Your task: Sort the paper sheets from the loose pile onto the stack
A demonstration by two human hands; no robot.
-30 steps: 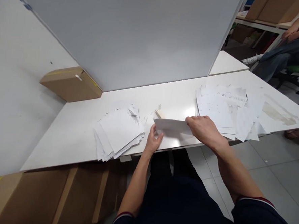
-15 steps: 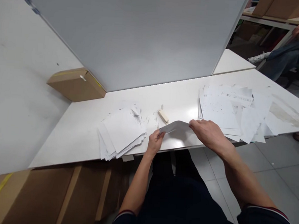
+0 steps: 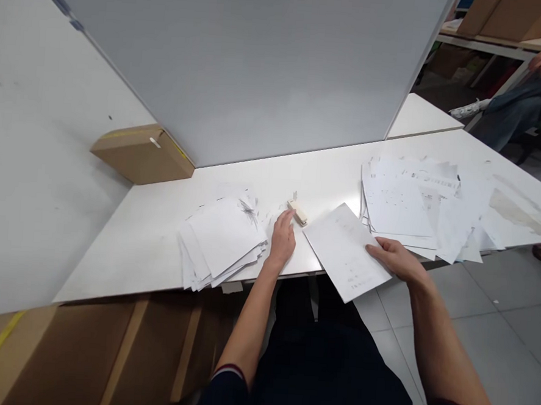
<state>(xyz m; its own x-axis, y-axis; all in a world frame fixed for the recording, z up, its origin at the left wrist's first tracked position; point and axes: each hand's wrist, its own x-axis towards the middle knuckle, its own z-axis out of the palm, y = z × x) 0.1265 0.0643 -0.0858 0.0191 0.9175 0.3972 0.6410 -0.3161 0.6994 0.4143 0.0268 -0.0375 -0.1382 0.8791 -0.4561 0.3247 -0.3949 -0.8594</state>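
Note:
My right hand grips the near right edge of a white sheet of paper, which lies flat and juts over the front edge of the white table. My left hand rests on the table with its fingers stretched toward a small cream stapler, its fingertips touching or nearly touching it. A stack of white sheets lies just left of my left hand. A wider, loose pile of printed sheets lies to the right of the held sheet.
A large whiteboard leans behind the table. A cardboard box sits at the back left, and flat cardboard lies below the table's front edge. Another person sits at the far right.
The sheet, bent between both hands before, now lies flat. My left hand let go of it and moved up to the stapler. My right hand slid to the sheet's near edge.

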